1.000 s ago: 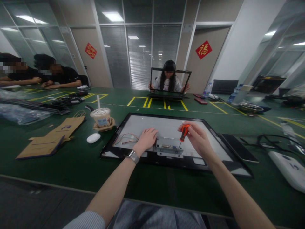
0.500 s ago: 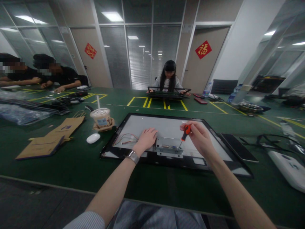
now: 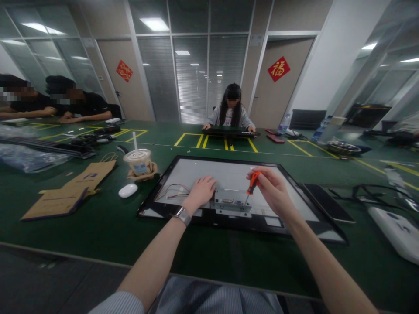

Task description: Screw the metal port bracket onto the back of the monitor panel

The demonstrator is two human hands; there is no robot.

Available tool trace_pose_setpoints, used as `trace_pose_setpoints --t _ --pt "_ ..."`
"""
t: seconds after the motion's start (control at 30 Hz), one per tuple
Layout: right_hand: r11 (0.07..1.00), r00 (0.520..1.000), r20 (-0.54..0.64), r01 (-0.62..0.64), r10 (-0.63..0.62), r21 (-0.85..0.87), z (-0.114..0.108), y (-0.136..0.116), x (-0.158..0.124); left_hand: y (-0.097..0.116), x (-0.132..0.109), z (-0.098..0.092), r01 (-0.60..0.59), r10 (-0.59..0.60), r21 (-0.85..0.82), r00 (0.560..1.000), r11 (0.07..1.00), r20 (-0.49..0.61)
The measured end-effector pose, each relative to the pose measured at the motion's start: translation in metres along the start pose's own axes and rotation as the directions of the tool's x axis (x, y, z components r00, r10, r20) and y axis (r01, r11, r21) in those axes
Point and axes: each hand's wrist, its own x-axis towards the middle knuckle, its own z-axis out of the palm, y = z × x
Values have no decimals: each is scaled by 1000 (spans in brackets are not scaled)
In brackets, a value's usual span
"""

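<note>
A flat display panel [image 3: 183, 172] with a black frame lies on the green table. Near its front edge sits a metal bracket [image 3: 233, 206] with blue-toned connector ports. My right hand [image 3: 271, 185] grips an orange and black screwdriver [image 3: 253, 183], tilted, its tip down at the right part of the bracket; whether it meets a screw is too small to tell. Resting on the panel at the bracket's left end is my left hand [image 3: 201, 191], fingers stretched out flat. Thin wires [image 3: 175, 190] run across the panel to the left of that hand.
Left of the panel stand an iced drink cup [image 3: 139, 160], a white mouse [image 3: 127, 190] and a paper bag [image 3: 70, 192]. A black phone-like slab [image 3: 325, 201], cables and a white device [image 3: 394, 231] lie right. A co-worker [image 3: 231, 111] sits opposite, holding a dark panel.
The screwdriver handle has shifted slightly left and turned in my right hand. My left hand stays in place. The co-worker opposite has lowered the dark frame flatter to the table.
</note>
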Motion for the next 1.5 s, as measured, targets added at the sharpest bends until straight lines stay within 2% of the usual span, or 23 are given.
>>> trace_pose_setpoints --t 0.27,0.4,0.6,0.83,0.93,1.07,1.5 --pt "999 998 -41 49 -49 -7 1 1 0 2 -1 -1 2 -2 9 1000 1000 -10" --pt "999 1000 -21 6 -7 -40 0 1 -1 1 -2 -1 -1 1 8 1000 1000 -7" --pt "998 999 -11 50 -51 -27 0 -1 1 1 -1 -1 -4 4 9 1000 1000 -10" --pt "992 997 43 67 -63 -105 -2 -4 -1 0 0 0 -4 4 9 1000 1000 -17" --pt "995 997 61 49 -44 -83 -1 -2 -2 -2 1 2 -4 4 17 1000 1000 -16" --pt "999 1000 28 0 1 -38 3 -2 -2 -4 3 4 -7 8 38 1000 999 -15" --pt "999 1000 12 27 -26 -18 8 -4 -1 -9 4 5 -29 31 72 999 997 -20"
